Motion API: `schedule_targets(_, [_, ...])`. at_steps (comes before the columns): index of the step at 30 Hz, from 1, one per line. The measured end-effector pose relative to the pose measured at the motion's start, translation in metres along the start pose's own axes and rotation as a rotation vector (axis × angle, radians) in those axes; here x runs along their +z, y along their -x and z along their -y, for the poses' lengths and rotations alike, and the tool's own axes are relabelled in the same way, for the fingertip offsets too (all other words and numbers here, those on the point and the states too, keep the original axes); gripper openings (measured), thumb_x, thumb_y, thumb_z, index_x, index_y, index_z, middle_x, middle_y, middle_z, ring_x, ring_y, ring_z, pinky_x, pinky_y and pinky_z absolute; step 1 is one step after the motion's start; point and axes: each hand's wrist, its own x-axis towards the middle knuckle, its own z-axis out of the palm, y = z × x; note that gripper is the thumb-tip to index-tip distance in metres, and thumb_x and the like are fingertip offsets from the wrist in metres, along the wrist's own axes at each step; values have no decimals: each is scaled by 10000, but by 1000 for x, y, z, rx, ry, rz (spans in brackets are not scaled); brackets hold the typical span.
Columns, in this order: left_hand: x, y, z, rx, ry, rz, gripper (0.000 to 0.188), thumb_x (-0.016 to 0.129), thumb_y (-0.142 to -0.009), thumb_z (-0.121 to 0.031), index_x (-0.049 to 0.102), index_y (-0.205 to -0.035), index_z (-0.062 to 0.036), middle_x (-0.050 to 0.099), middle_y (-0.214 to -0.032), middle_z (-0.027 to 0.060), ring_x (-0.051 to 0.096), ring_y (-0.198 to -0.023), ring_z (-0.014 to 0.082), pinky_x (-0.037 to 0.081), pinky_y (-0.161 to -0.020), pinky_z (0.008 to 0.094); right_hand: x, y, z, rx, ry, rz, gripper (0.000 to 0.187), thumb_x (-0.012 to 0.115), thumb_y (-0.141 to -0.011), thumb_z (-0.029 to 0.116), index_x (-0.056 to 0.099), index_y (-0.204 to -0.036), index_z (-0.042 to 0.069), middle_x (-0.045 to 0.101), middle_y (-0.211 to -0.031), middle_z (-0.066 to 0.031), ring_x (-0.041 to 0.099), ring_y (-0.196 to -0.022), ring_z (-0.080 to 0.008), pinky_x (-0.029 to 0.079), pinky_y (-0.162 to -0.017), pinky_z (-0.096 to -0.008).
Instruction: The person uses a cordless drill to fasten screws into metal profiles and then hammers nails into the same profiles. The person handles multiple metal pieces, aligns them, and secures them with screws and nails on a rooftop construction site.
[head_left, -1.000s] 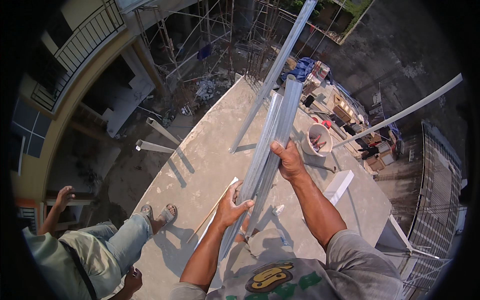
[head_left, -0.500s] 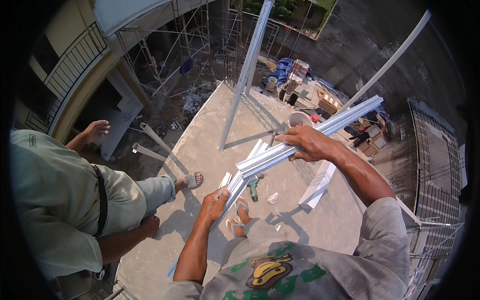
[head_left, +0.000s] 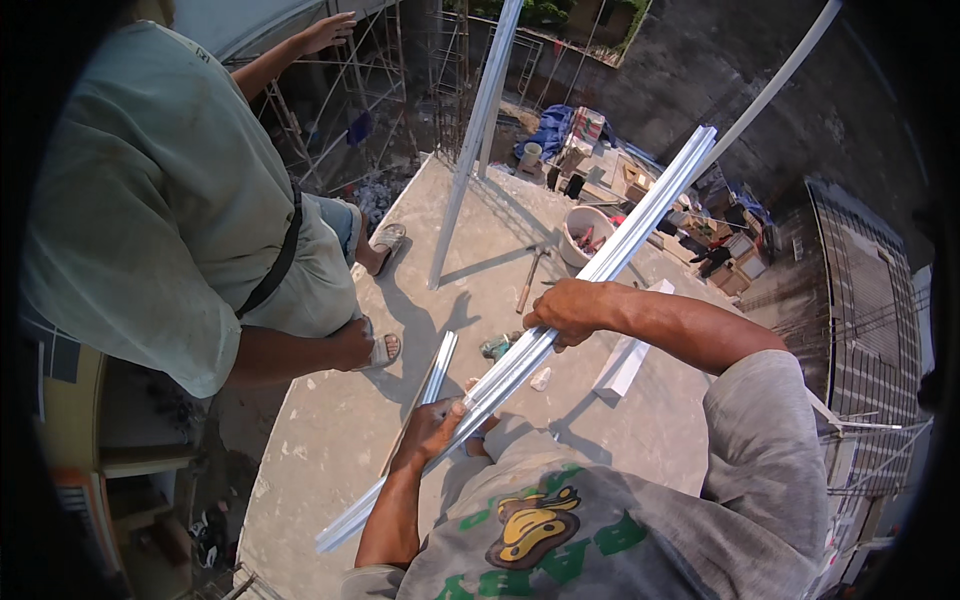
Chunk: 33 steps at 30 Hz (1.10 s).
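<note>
Long shiny metal profiles run diagonally across my front, lying lengthwise together; whether they are joined I cannot tell. My right hand is closed over their middle. My left hand grips them lower down, near my body. Their far end rises toward the upper right, and the near end reaches past my left forearm. Beneath them a green power drill lies on the concrete, partly hidden. A short metal profile is just beyond my left hand. The hammer lies on the slab beyond my right hand.
Left of me stands a co-worker, one arm stretched out. An upright metal post rises from the slab, whose edges drop to lower ground. A bucket with tools and a white box-shaped length are beyond the profiles.
The profiles, angled apart before, now lie in one line, and their far end has swung upward. My right hand has shifted left and nearer. The co-worker has moved forward, closer to the post.
</note>
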Motion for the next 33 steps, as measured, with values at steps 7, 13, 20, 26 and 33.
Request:
schedule_targets(7, [3,6,12,-15,0,-18,724,380,-975,-664,685,-932,-9,615,-727,86,561,-727,169,460,-686,346,19,-17,16,-109,-11,-53,432,787,-724,260,653,-1107,109,687,-913,-141,675,-926,-353,530,-788,-481])
schedule_targets(13, [-3,0,-12,-235,-16,14,684,572,-861,-692,742,-929,-33,709,-804,142,677,-812,242,505,-763,366,25,-21,26,-62,-26,-128,363,730,-673,175,692,-1029,117,706,-870,-132,690,-900,-338,529,-777,-446])
schedule_targets(20, [38,-37,-43,13,-457,-97,745,784,-709,-598,569,-1171,-54,693,-946,206,679,-903,389,520,-769,458,28,-39,32,-16,83,-157,336,712,-639,172,728,-973,131,697,-778,-108,695,-804,-341,544,-704,-446])
schedule_targets(26, [69,-59,-31,-10,-460,-301,665,794,-717,-552,567,-1000,6,686,-863,226,669,-816,435,514,-751,500,41,-60,40,68,85,-63,323,736,-600,161,756,-922,150,720,-793,-74,722,-811,-283,554,-665,-415])
schedule_targets(33, [49,-80,-36,-158,-632,-6,685,778,-712,-560,619,-1058,9,704,-900,237,692,-853,404,536,-780,470,79,-60,17,54,-186,-197,336,735,-592,152,735,-927,126,711,-785,-107,705,-818,-334,545,-697,-443])
